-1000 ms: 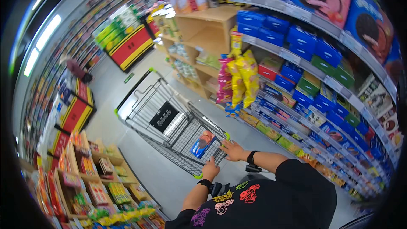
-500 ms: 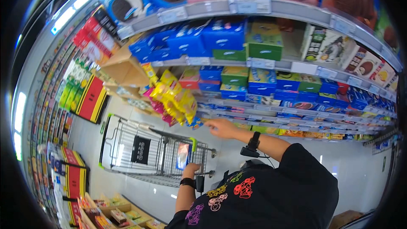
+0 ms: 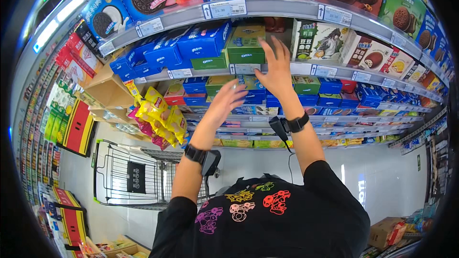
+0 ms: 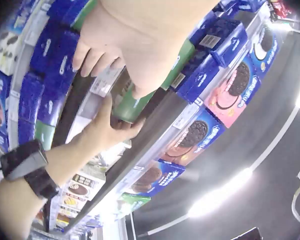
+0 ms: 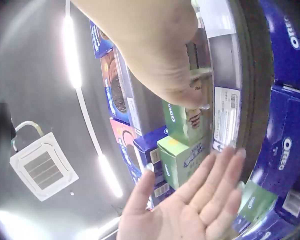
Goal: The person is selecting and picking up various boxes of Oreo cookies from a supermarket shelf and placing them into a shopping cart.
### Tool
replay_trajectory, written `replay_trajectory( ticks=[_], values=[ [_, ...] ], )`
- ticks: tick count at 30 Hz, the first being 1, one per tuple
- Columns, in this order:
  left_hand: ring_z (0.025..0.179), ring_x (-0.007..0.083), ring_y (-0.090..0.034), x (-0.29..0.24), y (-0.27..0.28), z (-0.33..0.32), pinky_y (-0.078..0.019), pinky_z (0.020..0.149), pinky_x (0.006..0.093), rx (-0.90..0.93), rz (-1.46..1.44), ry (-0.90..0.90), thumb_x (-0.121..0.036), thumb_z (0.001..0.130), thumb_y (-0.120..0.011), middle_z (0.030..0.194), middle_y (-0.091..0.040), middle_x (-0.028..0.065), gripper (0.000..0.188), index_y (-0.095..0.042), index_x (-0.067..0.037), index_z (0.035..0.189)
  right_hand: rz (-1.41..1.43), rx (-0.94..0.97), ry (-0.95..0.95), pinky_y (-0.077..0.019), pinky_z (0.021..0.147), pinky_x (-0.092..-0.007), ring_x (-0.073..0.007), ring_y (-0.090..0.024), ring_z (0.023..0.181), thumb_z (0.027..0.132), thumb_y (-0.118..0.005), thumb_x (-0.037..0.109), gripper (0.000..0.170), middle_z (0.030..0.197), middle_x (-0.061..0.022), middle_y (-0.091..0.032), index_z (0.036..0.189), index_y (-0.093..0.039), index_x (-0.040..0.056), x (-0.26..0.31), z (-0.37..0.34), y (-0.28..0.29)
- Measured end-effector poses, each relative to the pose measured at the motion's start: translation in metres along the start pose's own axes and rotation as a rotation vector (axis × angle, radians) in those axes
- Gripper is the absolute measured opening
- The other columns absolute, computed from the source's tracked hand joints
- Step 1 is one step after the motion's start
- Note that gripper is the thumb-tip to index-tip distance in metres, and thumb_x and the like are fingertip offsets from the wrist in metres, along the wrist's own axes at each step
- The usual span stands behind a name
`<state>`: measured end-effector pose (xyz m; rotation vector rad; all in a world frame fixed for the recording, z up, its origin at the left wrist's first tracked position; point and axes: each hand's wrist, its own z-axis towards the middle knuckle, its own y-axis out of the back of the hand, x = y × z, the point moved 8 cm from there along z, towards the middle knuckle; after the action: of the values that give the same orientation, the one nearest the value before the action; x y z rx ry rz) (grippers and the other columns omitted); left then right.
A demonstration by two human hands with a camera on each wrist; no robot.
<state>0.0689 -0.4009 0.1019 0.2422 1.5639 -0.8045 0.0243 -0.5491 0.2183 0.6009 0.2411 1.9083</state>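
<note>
A green Oreo box (image 3: 246,51) stands on the upper shelf beside stacked blue boxes (image 3: 204,39). At its right end is my right hand (image 3: 277,69), thumb and fingers spread; the right wrist view shows that hand (image 5: 162,55) close against a green box (image 5: 182,122), contact partly hidden. My left hand (image 3: 224,104) is lower and to the left, in front of the shelf edge, with loosely extended fingers and nothing held. In the left wrist view the right hand (image 4: 107,131) is at the end of the green box (image 4: 132,102), with the left hand (image 4: 115,47) above.
A shopping cart (image 3: 112,177) stands at lower left. Yellow snack bags (image 3: 165,114) hang at the shelf's left end, beside a wooden rack (image 3: 112,86). White boxes (image 3: 322,40) are right of the green one. A cardboard box (image 3: 385,231) is at lower right.
The view has turned from the cart toward the shelves. Both hands have left the cart handle and risen to the shelf, the right one higher. The cart now appears farther left.
</note>
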Motion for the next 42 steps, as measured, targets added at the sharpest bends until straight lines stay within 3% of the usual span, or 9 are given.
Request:
replay_trajectory(
  ticks=[6, 14, 17, 23, 25, 29, 33, 38, 42],
  values=[
    [0.115, 0.0289, -0.042, -0.01, -0.025, 0.032, -0.036, 0.097, 0.0368, -0.022, -0.484, -0.106, -0.027, 0.088, -0.044, 0.122, -0.041, 0.0229, 0.048, -0.031, 0.003, 0.123, -0.04, 0.115, 0.008, -0.0427, 0.084, -0.0377, -0.0287, -0.051, 0.101, 0.058, -0.07, 0.011, 0.062, 0.115, -0.0092, -0.05, 0.114, -0.046, 0.0165, -0.013, 0.008, -0.018],
    [0.115, 0.0305, -0.04, -0.021, -0.037, 0.028, -0.0303, 0.1, 0.0397, -0.028, -0.825, -0.034, -0.037, 0.084, -0.044, 0.121, -0.042, 0.022, 0.059, -0.034, 0.008, 0.12, 0.166, 0.118, 0.065, -0.0452, 0.083, -0.0351, -0.0298, -0.054, 0.099, 0.058, -0.067, 0.005, 0.053, 0.113, -0.0092, -0.053, 0.108, -0.051, 0.0126, 0.013, 0.001, 0.042],
    [0.114, 0.0301, -0.04, -0.025, -0.052, 0.02, -0.0294, 0.1, 0.0393, 0.127, -0.907, 0.001, -0.041, 0.085, -0.04, 0.122, -0.042, 0.0197, 0.06, -0.036, 0.005, 0.122, 0.214, 0.136, 0.08, -0.0444, 0.085, -0.0348, -0.0295, -0.052, 0.103, 0.058, -0.066, 0.001, 0.054, 0.113, -0.0093, -0.054, 0.108, -0.051, 0.0116, 0.027, -0.008, 0.07],
    [0.112, 0.0323, -0.045, -0.034, -0.081, 0.0, -0.0337, 0.096, 0.043, 0.286, -0.711, 0.127, -0.048, 0.086, -0.032, 0.124, -0.044, 0.0191, 0.064, -0.035, 0.003, 0.125, 0.138, 0.181, 0.232, -0.0423, 0.09, -0.0392, -0.0301, -0.049, 0.11, 0.055, -0.066, 0.0, 0.053, 0.114, -0.0107, -0.053, 0.105, -0.053, 0.0096, 0.061, -0.045, 0.104],
    [0.108, 0.0279, -0.051, -0.032, -0.078, -0.01, -0.0411, 0.091, 0.04, 0.316, -0.583, 0.063, -0.037, 0.088, -0.04, 0.12, -0.048, 0.0182, 0.054, -0.038, 0.003, 0.123, 0.072, 0.182, 0.386, -0.0408, 0.091, -0.0436, -0.0292, -0.05, 0.109, 0.053, -0.066, 0.001, 0.054, 0.112, -0.0102, -0.054, 0.104, -0.054, 0.0099, 0.083, -0.064, 0.112],
    [0.093, 0.0234, -0.059, -0.007, -0.073, -0.05, -0.049, 0.08, 0.0329, 0.333, -0.584, 0.26, -0.022, 0.084, -0.05, 0.109, -0.056, 0.0169, 0.042, -0.045, 0.006, 0.115, 0.096, 0.225, 0.515, -0.0332, 0.093, -0.0523, -0.0283, -0.05, 0.107, 0.055, -0.07, 0.011, 0.051, 0.11, -0.0091, -0.055, 0.102, -0.052, 0.0099, 0.1, -0.1, 0.111],
    [0.091, 0.0207, -0.06, 0.031, -0.035, -0.092, -0.0494, 0.077, 0.0312, 0.164, -0.499, 0.256, -0.018, 0.083, -0.05, 0.106, -0.058, 0.0164, 0.038, -0.048, 0.006, 0.111, 0.129, 0.201, 0.416, -0.0284, 0.095, -0.0534, -0.0258, -0.051, 0.106, 0.055, -0.073, 0.017, 0.062, 0.11, -0.0076, -0.054, 0.111, -0.044, 0.0116, 0.092, -0.115, 0.082],
    [0.091, 0.0187, -0.06, 0.05, 0.01, -0.163, -0.0483, 0.079, 0.0287, -0.014, -0.552, 0.281, -0.019, 0.086, -0.045, 0.107, -0.058, 0.0143, 0.036, -0.048, 0.005, 0.113, 0.263, 0.35, 0.479, -0.0262, 0.096, -0.0515, -0.0244, -0.049, 0.108, 0.052, -0.078, 0.024, 0.061, 0.111, -0.0053, -0.054, 0.105, -0.052, 0.0095, 0.122, -0.135, 0.021],
    [0.094, 0.0147, -0.058, 0.04, 0.059, -0.235, -0.0463, 0.082, 0.0264, -0.429, -0.41, 0.264, -0.035, 0.092, -0.034, 0.113, -0.056, 0.0094, 0.045, -0.045, -0.001, 0.12, 0.593, 0.501, 0.542, -0.0271, 0.095, -0.05, -0.0274, -0.049, 0.107, 0.055, -0.076, 0.031, 0.064, 0.11, -0.0084, -0.054, 0.108, -0.049, 0.0069, 0.168, -0.157, -0.042]
  ],
)
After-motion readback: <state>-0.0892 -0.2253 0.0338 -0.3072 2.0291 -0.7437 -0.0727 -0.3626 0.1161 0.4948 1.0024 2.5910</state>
